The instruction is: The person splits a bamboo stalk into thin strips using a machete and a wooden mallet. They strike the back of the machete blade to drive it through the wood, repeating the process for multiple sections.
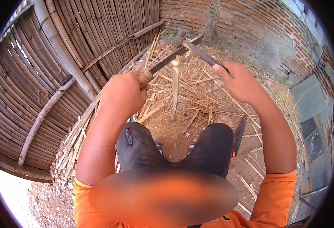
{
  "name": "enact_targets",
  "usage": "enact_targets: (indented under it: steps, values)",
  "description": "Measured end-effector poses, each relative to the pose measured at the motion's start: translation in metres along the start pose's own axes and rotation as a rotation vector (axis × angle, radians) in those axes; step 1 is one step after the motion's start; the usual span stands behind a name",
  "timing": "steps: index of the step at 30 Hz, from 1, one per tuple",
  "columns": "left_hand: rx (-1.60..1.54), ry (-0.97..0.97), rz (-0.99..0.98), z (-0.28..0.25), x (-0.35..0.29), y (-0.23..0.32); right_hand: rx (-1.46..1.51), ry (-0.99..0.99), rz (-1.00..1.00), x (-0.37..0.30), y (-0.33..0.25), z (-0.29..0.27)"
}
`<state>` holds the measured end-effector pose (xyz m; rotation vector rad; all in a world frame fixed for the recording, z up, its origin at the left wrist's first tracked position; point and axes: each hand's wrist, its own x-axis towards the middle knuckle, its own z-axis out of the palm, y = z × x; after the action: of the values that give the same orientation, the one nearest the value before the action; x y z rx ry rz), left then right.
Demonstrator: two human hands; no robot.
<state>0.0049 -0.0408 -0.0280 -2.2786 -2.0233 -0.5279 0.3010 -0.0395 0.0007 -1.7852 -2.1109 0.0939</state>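
Both hands are closed on tools, the left hand (122, 93) gripping a knife (170, 57) set on top of an upright bamboo stick (175, 87) and the right hand (240, 81) a hammer (191, 47) apparently resting on the blade, so the blade should stay centred and level.

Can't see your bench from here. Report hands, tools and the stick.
Left hand shut on knife handle, blade across bamboo stick top. Right hand shut on hammer, head near blade. Bamboo scraps around stick.

Brick wall (228, 19) meets bamboo fence (41, 76) (sunlit) over dirt floor (170, 136).
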Motion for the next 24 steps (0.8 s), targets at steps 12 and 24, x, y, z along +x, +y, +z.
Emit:
enact_targets:
  steps: [12,24]
  values:
    - [-0.017,0.017,-0.032,0.001,0.009,-0.005,-0.044,0.127,-0.024,-0.006,0.004,0.000]
    - [-0.002,0.003,-0.026,0.001,0.005,-0.004,0.083,0.435,-0.165,-0.005,0.006,-0.012]
